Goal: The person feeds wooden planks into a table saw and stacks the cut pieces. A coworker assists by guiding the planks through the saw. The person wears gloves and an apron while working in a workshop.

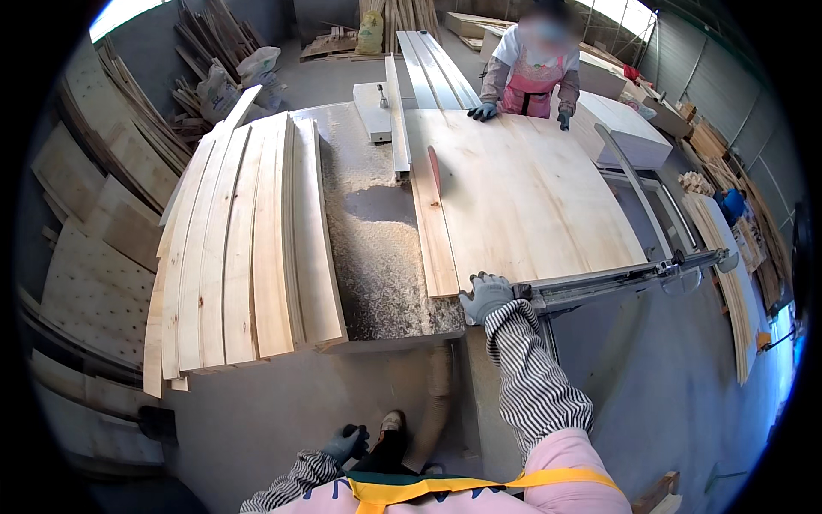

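A large pale plywood sheet (531, 197) lies on the table saw, with a narrow strip (434, 231) along its left side. The red saw blade (434, 170) stands at the line between them, near its far end. My right hand (488, 297), in a grey glove, is at the sheet's near left corner, its fingers closed over the edge. Low beside my body hangs my left hand (344, 444), gloved in grey with dark fingertips; its fingers are loosely bent and apart, and I see nothing in it. Across the saw, a co-worker's gloved hands (482, 111) touch the sheet's far edge.
Several long boards (227, 248) are stacked on the left of the sawdust-covered table (377, 265). A metal rip fence (396, 120) runs beside the blade. A sliding crosscut rail (616, 278) extends right. Below hangs a dust hose (438, 385). Offcuts (210, 43) lean at the back left.
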